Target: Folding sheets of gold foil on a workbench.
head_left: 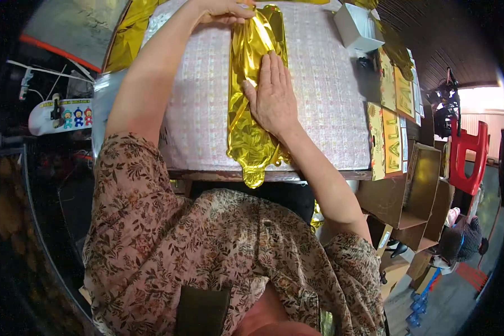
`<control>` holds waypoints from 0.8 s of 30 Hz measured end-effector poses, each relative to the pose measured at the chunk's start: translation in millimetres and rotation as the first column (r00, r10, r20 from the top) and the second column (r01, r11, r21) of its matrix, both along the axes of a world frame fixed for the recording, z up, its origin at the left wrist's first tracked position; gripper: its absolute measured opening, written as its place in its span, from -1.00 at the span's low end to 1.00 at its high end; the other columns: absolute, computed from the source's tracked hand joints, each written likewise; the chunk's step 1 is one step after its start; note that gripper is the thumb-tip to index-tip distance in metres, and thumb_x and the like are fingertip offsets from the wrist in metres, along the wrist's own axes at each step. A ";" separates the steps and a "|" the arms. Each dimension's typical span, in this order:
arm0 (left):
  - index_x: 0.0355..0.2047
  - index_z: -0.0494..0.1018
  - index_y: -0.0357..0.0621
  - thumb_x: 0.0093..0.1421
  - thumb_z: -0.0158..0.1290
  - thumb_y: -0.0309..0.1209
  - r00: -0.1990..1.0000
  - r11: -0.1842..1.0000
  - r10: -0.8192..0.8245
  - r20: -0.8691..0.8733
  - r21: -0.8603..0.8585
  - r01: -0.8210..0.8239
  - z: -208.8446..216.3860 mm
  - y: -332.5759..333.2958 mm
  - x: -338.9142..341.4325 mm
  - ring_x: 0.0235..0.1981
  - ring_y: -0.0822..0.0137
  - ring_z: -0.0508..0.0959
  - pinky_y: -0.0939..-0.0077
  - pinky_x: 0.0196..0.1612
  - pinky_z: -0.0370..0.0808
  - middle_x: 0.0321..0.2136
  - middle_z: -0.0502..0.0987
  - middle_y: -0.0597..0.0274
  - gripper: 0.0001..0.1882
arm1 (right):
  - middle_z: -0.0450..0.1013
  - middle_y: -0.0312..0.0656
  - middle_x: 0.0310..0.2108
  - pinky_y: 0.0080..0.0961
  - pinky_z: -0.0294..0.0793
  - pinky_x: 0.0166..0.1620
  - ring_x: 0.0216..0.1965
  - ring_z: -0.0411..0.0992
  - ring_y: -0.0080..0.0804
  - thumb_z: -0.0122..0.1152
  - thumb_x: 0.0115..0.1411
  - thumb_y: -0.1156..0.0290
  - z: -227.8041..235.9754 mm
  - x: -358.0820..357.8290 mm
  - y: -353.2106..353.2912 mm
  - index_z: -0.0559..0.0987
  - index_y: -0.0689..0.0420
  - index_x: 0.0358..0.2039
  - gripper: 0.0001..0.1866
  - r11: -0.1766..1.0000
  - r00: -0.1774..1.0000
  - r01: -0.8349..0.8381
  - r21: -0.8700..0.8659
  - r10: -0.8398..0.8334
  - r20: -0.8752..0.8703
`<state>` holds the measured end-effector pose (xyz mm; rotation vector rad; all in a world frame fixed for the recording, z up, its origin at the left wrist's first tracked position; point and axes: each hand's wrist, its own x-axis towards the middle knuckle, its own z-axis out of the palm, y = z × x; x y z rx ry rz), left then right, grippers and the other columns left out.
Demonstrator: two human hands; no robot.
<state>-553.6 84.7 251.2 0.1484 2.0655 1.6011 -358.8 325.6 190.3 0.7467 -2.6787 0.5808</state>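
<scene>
A shiny gold foil balloon [251, 131], uninflated and folded into a long strip, lies lengthwise on the table. Its rounded tab hangs just over the near edge, and small loops stick out at its lower corners. At the strip's far end my left hand [221, 11] is closed on the foil, with the fingertips partly cut off by the picture's top edge. My right hand [274, 101] rests flat on the strip's right side, fingers stretched toward the far end and thumb apart.
A pale checked cloth under clear plastic covers the table [330, 123]. At its far right stands a white box of cards [359, 28]; printed packages [395, 134] line the right edge. More gold foil [130, 45] lies at far left. Cardboard boxes [411, 190] and a red stool [469, 157] stand right.
</scene>
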 end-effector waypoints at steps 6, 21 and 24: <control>0.21 0.49 -0.10 0.28 0.25 -0.38 0.997 0.986 -0.011 0.077 0.164 -0.002 -0.9 7.0 0.2 -0.33 0.56 0.57 0.67 -0.28 0.53 -0.22 0.61 0.36 -0.52 | -0.01 0.36 0.44 -0.03 -0.03 0.49 0.47 0.01 0.22 0.03 0.37 0.29 1.2 1.3 2.3 0.00 0.50 0.41 -0.22 0.997 0.999 -0.038 -0.074 0.040 0.023; 0.25 0.43 -0.13 0.20 0.34 -0.35 0.982 0.994 0.113 -0.150 0.027 -0.110 -45.4 12.2 6.4 0.00 0.43 0.58 0.55 0.10 0.54 -0.02 0.54 0.27 -0.38 | 0.09 -0.08 0.49 0.02 -0.05 0.47 0.48 0.03 0.05 -0.17 0.50 0.02 3.7 1.5 1.6 0.14 0.14 0.47 -0.33 0.989 0.998 -0.045 0.140 0.039 0.045; 0.26 0.41 -0.17 0.20 0.31 -0.42 0.957 0.994 0.082 -0.279 -0.044 -0.098 -53.3 2.4 3.0 0.02 0.31 0.60 0.43 0.13 0.54 0.04 0.56 0.16 -0.38 | 0.11 -0.13 0.49 0.03 -0.07 0.48 0.48 0.03 0.04 -0.17 0.50 0.00 5.6 2.3 -1.6 0.21 0.11 0.44 -0.35 0.987 0.998 -0.050 0.152 0.045 0.037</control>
